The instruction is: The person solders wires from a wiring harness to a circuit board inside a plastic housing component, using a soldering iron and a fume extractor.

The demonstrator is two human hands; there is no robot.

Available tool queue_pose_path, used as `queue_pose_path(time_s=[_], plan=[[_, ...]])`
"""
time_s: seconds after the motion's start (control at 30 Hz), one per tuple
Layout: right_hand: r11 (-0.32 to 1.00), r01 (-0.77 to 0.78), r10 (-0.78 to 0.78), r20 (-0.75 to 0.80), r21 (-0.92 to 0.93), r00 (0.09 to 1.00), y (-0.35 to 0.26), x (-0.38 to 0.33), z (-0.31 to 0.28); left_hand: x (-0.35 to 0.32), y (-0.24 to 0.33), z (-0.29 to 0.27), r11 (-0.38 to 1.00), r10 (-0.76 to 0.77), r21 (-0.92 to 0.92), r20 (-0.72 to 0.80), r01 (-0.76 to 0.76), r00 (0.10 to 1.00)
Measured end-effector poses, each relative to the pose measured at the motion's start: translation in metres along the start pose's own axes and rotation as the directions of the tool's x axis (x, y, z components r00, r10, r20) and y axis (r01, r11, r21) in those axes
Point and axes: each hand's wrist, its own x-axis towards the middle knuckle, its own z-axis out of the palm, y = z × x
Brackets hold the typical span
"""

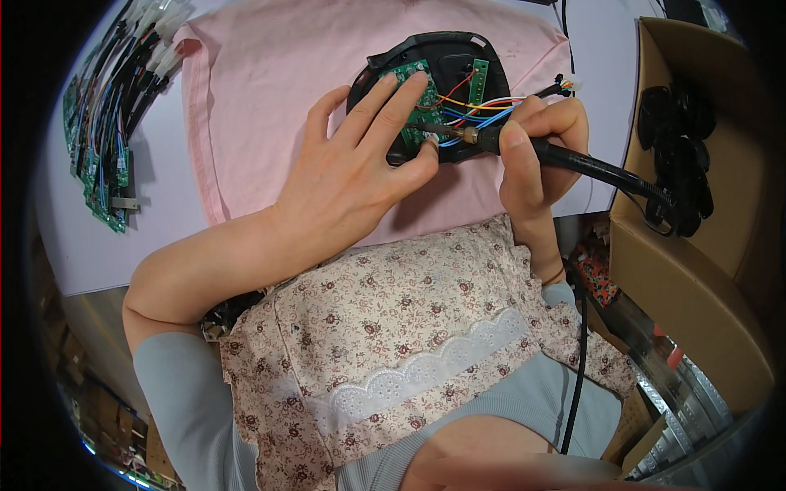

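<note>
A black plastic housing [449, 51] lies on a pink cloth, with a green circuit board [420, 69] and a narrower green board [480, 79] inside it. My left hand [356, 151] rests over the housing with fingers spread, fingertips pressing on the larger board. In my right hand [540, 147] is a black-handled soldering iron [565, 157], gripped like a pen. Its metal tip points left and reaches the lower part of the larger board, near my left thumb. Coloured wires [483, 105] run from the board toward the right, ending in a small connector [563, 84].
The pink cloth [254, 106] covers much of the white table [90, 254]. At the far left lies a pile of wired circuit boards [110, 114]. An open cardboard box [688, 270] on the right holds black parts [675, 147]. The iron's cord [583, 352] hangs at my right side.
</note>
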Motion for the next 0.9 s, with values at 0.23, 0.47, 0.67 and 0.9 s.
queue_pose_path(time_s=[0.23,0.47,0.67,0.9], plan=[[1.000,0.002,-0.002,0.000,-0.001,1.000,-0.0009,-0.0004,-0.0010,0.0004,0.0015,-0.0006,1.000,-0.003,-0.001,0.003,0.003,1.000],[1.000,-0.002,0.002,0.005,0.011,1.000,-0.0009,0.0000,-0.0021,0.0022,0.0026,-0.0014,1.000,-0.006,-0.002,0.006,0.006,1.000],[1.000,-0.004,0.004,0.005,0.004,1.000,-0.0014,0.0005,-0.0033,0.0031,0.0040,-0.0016,1.000,-0.005,-0.005,0.002,0.005,1.000],[1.000,-0.006,0.006,0.002,0.012,1.000,-0.0033,0.0005,-0.0034,0.0033,0.0048,-0.0001,1.000,-0.004,-0.005,-0.005,0.004,1.000]])
